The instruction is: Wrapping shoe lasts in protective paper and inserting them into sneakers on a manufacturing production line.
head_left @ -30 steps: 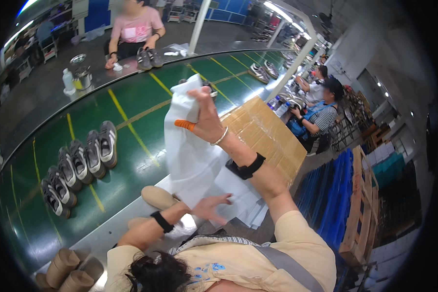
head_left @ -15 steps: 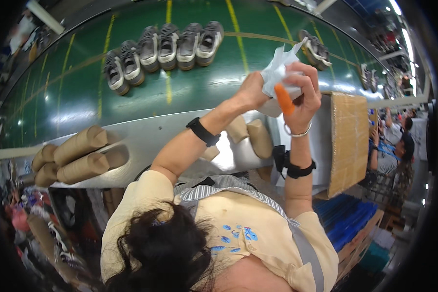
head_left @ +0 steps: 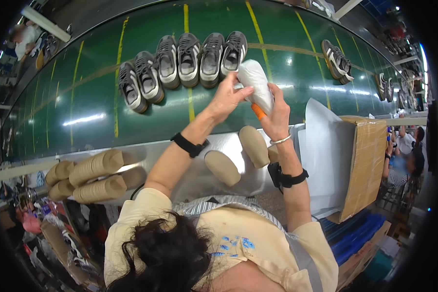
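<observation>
Both of my hands are closed round a rounded bundle wrapped in thin white paper [head_left: 257, 86], held over the near edge of the green belt. My left hand [head_left: 225, 99] grips its left side, close to the heel of the nearest sneaker. On its lower right side is my right hand [head_left: 277, 117], with an orange cover [head_left: 259, 112] on one digit. What the paper wraps is hidden. Below my hands, brown moulded-pulp shoe forms [head_left: 223, 168] lie on the metal ledge [head_left: 180, 168]. Grey sneakers with white stripes [head_left: 188, 61] stand in a row just beyond my left hand.
Stacks of nested pulp forms [head_left: 97, 168] lie on the ledge at left. At right, a cardboard box [head_left: 367, 165] stands beside white paper sheets [head_left: 321, 155]. More sneakers [head_left: 337, 61] sit farther right on the green belt [head_left: 146, 126]. Other people [head_left: 406, 146] are at far right.
The white paper, loose with raised corners before, now lies smooth round the bundle. Both hands have come lower and left, and my right fingers have moved down its side. The view has shifted.
</observation>
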Demonstrator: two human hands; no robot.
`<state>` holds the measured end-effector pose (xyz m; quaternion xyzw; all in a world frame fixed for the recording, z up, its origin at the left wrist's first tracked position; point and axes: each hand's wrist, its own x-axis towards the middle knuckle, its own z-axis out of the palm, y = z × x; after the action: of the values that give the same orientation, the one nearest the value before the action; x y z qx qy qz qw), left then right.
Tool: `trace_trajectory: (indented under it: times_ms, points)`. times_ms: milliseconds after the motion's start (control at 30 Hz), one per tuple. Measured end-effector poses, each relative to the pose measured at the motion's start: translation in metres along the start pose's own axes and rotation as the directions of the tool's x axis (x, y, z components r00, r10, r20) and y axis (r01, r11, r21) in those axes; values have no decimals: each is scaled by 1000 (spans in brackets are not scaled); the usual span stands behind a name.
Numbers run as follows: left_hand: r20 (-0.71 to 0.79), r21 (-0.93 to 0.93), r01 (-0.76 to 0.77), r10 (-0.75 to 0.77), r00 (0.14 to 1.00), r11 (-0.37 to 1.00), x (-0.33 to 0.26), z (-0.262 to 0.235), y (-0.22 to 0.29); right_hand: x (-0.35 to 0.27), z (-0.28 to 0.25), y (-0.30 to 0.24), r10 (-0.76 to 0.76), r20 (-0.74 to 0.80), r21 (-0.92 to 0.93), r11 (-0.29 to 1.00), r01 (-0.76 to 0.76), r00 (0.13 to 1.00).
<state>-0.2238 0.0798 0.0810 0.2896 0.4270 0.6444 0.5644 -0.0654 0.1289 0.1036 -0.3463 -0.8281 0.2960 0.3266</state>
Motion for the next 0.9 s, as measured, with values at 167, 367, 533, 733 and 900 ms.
trace_trajectory:
  times_ms: [167, 367, 533, 733, 900]
  points:
    - [307, 952, -291, 308, 900, -98, 84, -78, -35, 5, -1, 38, 120, -19, -196, 973, -122, 993]
    - [448, 830, -438, 56, 892, 347, 139, -42, -57, 25, -22, 67, 134, -17, -382, 915, -130, 991]
    - [463, 854, -520, 423, 779, 22, 153, -60, -58, 56, -31, 64, 433, 229, -174, 899, -401, 872]
    - [598, 766, -622, 179, 782, 160, 182, -71, -48, 105, -11, 86, 452, 341, -376, 869, -321, 824]
    - [643, 743, -656, 135, 754, 129, 179, -79, -39, 115, -10, 75, 608, 417, -374, 792, -482, 676]
